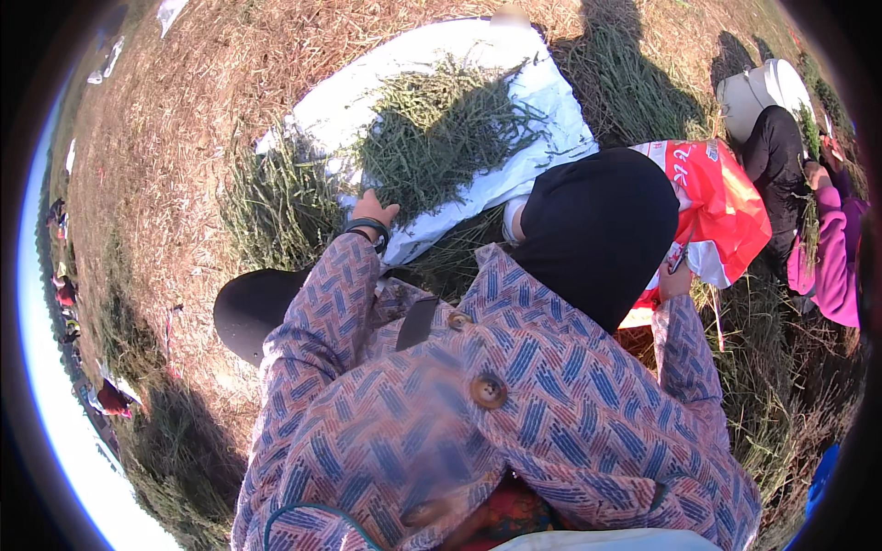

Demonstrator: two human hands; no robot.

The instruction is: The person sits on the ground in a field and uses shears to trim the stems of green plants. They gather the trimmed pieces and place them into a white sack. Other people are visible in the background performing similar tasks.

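Note:
My left hand point(374, 210) has its thumb and fingers apart at the near edge of a pile of cut green stems point(441, 138); whether the fingertips touch the stems is hard to tell. The pile lies on a white plastic sheet point(561, 113), partly in shadow. Beside it, to the left, is a looser heap of leafy stems point(282, 200). Low beside my right knee, my right hand point(675, 281) grips a small hand tool point(679, 258), possibly scissors. Its tip is hard to make out against a red and white plastic bag point(723, 200).
A white bucket point(744, 103) lies tilted at the upper right. Close by sits another person in a purple sleeve point(837, 255), holding stems. More cut stems point(634, 89) lie beyond the sheet. Dry straw point(186, 138) covers the ground at left, with people farther off.

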